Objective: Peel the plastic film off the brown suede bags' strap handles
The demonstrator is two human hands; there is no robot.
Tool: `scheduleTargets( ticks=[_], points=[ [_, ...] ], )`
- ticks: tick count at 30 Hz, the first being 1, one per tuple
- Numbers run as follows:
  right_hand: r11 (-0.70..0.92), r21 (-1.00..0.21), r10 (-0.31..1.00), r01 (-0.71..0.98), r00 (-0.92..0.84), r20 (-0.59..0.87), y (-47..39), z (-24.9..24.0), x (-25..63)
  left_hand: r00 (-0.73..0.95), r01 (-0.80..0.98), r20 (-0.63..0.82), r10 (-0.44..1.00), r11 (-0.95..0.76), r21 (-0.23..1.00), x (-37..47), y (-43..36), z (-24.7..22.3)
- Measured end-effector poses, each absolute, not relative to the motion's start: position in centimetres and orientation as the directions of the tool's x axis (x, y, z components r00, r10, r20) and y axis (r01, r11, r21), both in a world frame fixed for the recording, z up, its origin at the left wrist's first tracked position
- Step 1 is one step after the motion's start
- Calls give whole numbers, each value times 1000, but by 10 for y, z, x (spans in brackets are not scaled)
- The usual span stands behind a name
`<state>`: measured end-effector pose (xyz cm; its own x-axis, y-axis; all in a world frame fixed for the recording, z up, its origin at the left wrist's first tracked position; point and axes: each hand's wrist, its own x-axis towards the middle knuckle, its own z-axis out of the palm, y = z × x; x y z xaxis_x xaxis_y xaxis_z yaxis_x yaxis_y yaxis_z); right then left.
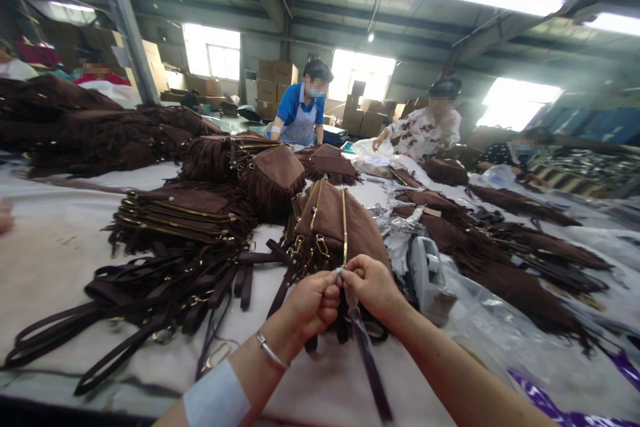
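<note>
My left hand [313, 300] and my right hand [373, 287] meet in the middle, both closed in a pinch. Between their fingertips is a small whitish wrapping [340, 271] at the upper end of a dark brown strap [369, 360]. The strap hangs below my right hand, its upper part looking covered in thin clear film. Just beyond my fingers stand brown fringed bags [360, 220] with gold zippers and clips. What sits inside the wrapping is hidden.
Stacked zippered bags [175, 213] and a heap of loose straps [170, 300] lie to the left. On the right are a white tape dispenser [427, 267], clear plastic [505, 300] and flat brown bags [500, 273]. Several people work across the table, one in a blue shirt [290, 103].
</note>
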<state>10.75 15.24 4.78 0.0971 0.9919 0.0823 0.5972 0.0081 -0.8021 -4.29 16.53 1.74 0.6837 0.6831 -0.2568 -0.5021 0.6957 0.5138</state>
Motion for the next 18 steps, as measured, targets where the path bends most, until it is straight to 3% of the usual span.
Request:
scheduleTargets(
  ticks=[4, 7, 14, 18],
  points=[
    [79, -713, 987, 697, 46, 154, 153, 44, 112, 738, -505, -287, 611, 782, 365, -44, 168, 16],
    [179, -549, 971, 816, -55, 234, 149, 48, 119, 756, -474, -331, 565, 821, 320, -47, 171, 19],
    [498, -248, 838, 831, -386, 386, 148, 77, 131, 711, -369, -417, 566, 806, 463, -51, 177, 29],
    [624, 28, 737, 781, -600, 313, 156, 89, 123, 697, -340, -420, 582, 783, 521, -50, 177, 30]
  ],
)
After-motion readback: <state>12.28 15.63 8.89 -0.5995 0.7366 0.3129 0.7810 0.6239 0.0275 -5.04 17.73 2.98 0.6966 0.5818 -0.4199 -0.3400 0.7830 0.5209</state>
